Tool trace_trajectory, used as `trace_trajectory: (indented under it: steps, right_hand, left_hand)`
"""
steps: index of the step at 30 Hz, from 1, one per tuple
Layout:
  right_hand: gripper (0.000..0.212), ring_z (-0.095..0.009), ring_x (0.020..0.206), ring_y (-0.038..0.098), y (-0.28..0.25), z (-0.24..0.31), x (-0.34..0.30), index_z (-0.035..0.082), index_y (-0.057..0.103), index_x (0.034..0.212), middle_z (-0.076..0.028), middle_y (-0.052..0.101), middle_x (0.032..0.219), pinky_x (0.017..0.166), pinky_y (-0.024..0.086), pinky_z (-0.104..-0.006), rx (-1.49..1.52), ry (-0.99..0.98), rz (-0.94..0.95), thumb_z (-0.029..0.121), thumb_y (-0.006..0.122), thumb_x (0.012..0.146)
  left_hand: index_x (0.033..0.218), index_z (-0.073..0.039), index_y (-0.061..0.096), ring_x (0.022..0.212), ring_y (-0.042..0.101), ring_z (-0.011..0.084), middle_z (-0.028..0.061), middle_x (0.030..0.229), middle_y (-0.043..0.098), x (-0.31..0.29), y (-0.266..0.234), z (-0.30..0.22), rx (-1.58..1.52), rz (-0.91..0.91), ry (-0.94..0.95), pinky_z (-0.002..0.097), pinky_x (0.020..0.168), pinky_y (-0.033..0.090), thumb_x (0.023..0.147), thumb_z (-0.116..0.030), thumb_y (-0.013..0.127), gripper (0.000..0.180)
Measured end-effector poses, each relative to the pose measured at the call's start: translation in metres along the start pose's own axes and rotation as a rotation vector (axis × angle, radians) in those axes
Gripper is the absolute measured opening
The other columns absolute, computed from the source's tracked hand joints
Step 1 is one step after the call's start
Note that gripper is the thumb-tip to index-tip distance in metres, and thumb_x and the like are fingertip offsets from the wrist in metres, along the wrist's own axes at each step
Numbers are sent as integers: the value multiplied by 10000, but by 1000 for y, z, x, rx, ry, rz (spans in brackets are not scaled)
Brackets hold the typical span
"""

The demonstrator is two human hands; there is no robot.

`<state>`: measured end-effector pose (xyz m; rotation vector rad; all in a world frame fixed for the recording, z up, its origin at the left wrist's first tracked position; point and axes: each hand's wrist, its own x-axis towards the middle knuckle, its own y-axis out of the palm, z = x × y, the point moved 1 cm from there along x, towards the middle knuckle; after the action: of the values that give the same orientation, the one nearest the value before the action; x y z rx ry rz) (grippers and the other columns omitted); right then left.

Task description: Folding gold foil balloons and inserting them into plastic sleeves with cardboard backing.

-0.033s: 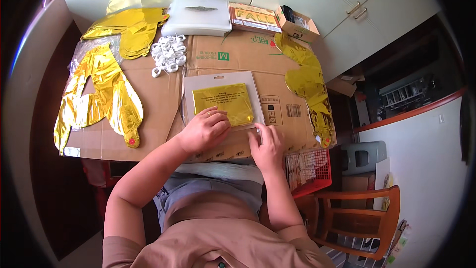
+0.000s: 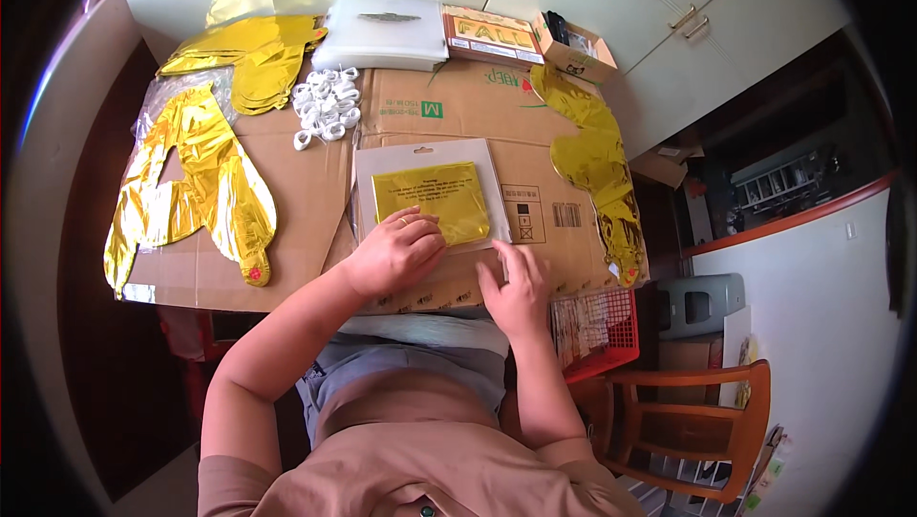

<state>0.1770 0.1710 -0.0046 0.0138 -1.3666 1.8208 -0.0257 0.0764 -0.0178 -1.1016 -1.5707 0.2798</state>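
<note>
A clear plastic packet [image 2: 489, 170] with a hang hole at its top lies flat on the cardboard, and a folded gold foil balloon [image 2: 430, 194] shows inside it. My left hand [image 2: 401, 249] rests on the packet's lower left part, fingers curled together over the foil's lower edge; its fingertips are partly hidden. At the packet's lower right corner is my right hand [image 2: 516, 280], thumb and index finger apart, the index fingertip at the corner. Its other fingers bend loosely, and nothing shows between them.
Flat gold foil balloons lie on the left [image 2: 215, 197], far left [image 2: 253, 68] and right [image 2: 592, 149] of the cardboard [image 2: 401, 101]. White ribbon rolls [image 2: 327, 106], a stack of clear bags [image 2: 382, 39], a printed box [image 2: 492, 36] and an open carton [image 2: 581, 58] stand behind. A red basket [image 2: 621, 326] sits below the right edge.
My right hand's index fingertip has shifted very slightly at the packet's corner. Everything else looks the same.
</note>
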Motion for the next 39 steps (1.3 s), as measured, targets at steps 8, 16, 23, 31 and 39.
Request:
trace_trajectory:
  steps: [8,16,23,31,39]
  right_hand:
    - [459,-300,961,614,-17,-23,-5,60,604,1204,-119,636,1067,821,461,-419,19,-165,136,83,723,761]
    - [252,-334,787,601,-11,-8,-10,52,588,1000,-112,601,827,740,462,-453,-123,60,100,31,664,761]
    - [211,-337,810,618,-2,-5,-1,44,579,1004,-132,627,840,755,472,-453,-139,91,0,15,650,807]
    - [182,-309,808,610,4,-4,0,48,591,976,-105,604,907,708,509,-396,101,12,-92,28,702,833]
    - [186,-260,815,590,-5,-21,22,60,616,964,-63,577,860,775,461,-396,-120,-332,39,38,703,801]
  left_hand:
    - [903,-48,654,978,669,277,100,939,666,0,2,1,1,-4,-3,454,946,513,798,-84,712,126]
    - [920,-43,662,993,669,280,102,953,669,1,0,1,-2,5,-11,457,954,510,804,-81,717,134]
    - [918,-41,664,997,668,280,106,956,669,1,-2,2,0,12,3,458,955,509,804,-81,715,131]
    - [900,-41,657,987,669,280,108,947,669,-1,1,1,-3,-6,4,450,945,512,798,-79,717,124]
    - [892,-40,656,978,672,280,105,936,669,-2,0,3,-10,-3,23,445,935,516,791,-77,724,127]
